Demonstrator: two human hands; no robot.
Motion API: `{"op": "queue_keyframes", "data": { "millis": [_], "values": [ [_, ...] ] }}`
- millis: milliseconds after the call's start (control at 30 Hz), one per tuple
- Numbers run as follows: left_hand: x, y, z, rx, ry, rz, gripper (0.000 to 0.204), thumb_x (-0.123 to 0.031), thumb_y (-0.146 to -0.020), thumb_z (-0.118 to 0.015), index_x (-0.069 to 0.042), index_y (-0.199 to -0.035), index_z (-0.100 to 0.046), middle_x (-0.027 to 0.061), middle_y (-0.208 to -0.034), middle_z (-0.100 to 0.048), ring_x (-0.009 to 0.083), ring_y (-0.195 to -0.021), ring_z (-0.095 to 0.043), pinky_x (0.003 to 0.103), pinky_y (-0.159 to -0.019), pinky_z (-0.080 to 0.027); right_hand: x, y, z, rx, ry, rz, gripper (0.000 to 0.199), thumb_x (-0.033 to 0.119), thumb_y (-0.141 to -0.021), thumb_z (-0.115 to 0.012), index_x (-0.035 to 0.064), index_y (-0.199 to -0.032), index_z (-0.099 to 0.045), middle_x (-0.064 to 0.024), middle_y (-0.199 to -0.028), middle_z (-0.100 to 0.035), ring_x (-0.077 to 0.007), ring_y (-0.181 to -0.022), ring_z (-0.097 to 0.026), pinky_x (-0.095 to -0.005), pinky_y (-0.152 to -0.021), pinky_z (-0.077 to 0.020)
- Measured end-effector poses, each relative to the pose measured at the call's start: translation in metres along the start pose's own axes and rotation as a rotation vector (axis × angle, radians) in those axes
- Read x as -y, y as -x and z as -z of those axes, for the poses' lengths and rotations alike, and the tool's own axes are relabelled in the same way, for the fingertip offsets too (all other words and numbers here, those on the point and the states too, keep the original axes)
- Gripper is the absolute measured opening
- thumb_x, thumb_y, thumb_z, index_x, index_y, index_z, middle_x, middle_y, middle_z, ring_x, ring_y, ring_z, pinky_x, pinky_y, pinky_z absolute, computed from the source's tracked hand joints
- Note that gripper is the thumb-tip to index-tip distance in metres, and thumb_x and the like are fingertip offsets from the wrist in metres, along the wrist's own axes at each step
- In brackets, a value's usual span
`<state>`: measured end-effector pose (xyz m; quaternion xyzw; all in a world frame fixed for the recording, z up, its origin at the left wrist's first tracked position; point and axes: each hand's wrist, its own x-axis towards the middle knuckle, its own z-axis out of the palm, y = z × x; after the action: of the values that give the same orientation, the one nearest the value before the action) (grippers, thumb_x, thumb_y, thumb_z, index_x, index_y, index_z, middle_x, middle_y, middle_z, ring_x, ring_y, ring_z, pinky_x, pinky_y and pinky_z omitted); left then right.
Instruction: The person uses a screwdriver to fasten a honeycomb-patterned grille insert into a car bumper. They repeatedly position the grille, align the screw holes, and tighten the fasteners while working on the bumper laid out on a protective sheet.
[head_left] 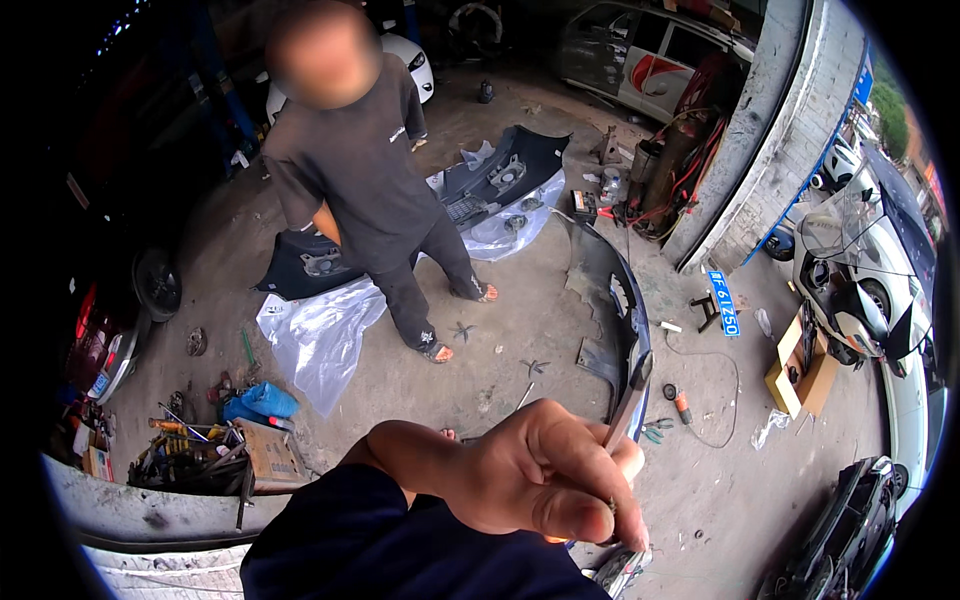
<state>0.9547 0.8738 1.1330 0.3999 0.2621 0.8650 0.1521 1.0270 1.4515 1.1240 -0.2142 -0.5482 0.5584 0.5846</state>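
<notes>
My left hand [545, 470] reaches in from the lower left, its forearm coming out of a dark sleeve [400, 550]. The fingers are curled closed, with the thumb pressed in on the near side. A slim, flat grey strip with a dark upper end [627, 405] sticks up from between the fingers; its exact kind is unclear. Beyond the hand, a dark curved car bumper [630, 310] lies on the concrete floor, partly covered by my fingers. I cannot make out my right hand.
A person in dark clothes [360, 190] stands ahead, beside another bumper [500, 180] on plastic sheeting [325, 335]. Left are piled tools [200, 455]. Right are a corded power tool [683, 405], a blue licence plate [722, 303], an open cardboard box [785, 385] and a scooter [845, 290].
</notes>
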Motion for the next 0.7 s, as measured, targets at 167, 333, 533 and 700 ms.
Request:
{"op": "queue_keyframes", "data": {
  "millis": [167, 333, 533, 700],
  "values": [
    [0.021, -0.005, -0.014, -0.093, -0.063, 0.028, 0.030, -0.019, -0.095, -0.068, 0.008, -0.108, -0.069, -0.0003, -0.078, -0.041, 0.0089, -0.064, -0.039, 0.027, -0.056, -0.033, -0.262, 0.041, 0.123, -0.166, 0.327, -0.848, 0.039, 0.046, -0.089, -0.059, 0.0138, -0.069, -0.052, 0.0028, -0.052, -0.046, -0.0103, -0.043, -0.043, -0.0238, -0.040, -0.0400],
    [0.034, 0.016, -0.002, -0.605, 0.243, 0.064, 0.030, -0.031, -0.103, -0.052, -0.005, -0.106, -0.065, -0.0035, -0.073, -0.037, 0.0071, -0.061, -0.033, 0.025, -0.057, -0.028, -0.393, 0.160, 0.202, -0.093, 0.474, -1.420, 0.040, 0.047, -0.091, -0.059, 0.0124, -0.073, -0.052, 0.0004, -0.056, -0.048, -0.0141, -0.044, -0.044, -0.0225, -0.040, -0.0369],
    [0.027, 0.028, 0.016, -0.815, 0.369, 0.124, 0.028, -0.037, -0.104, -0.047, -0.012, -0.108, -0.060, -0.0064, -0.068, -0.032, 0.0067, -0.058, -0.030, 0.023, -0.055, -0.026, -0.429, 0.134, 0.189, 0.100, 0.531, -1.122, 0.033, 0.033, -0.091, -0.064, 0.0092, -0.070, -0.054, -0.0013, -0.057, -0.050, -0.0132, -0.044, -0.044, -0.0263, -0.039, -0.0353],
    [0.026, 0.042, -0.001, -0.777, 0.379, 0.104, 0.031, -0.038, -0.104, -0.050, -0.009, -0.112, -0.055, -0.0082, -0.065, -0.031, 0.0041, -0.057, -0.029, 0.022, -0.054, -0.025, -0.362, -0.019, 0.148, 0.192, 0.489, -0.750, 0.032, 0.033, -0.089, -0.068, 0.0053, -0.074, -0.061, -0.0010, -0.061, -0.055, -0.0105, -0.046, -0.046, -0.0237, -0.041, -0.0368]
  ]
}}
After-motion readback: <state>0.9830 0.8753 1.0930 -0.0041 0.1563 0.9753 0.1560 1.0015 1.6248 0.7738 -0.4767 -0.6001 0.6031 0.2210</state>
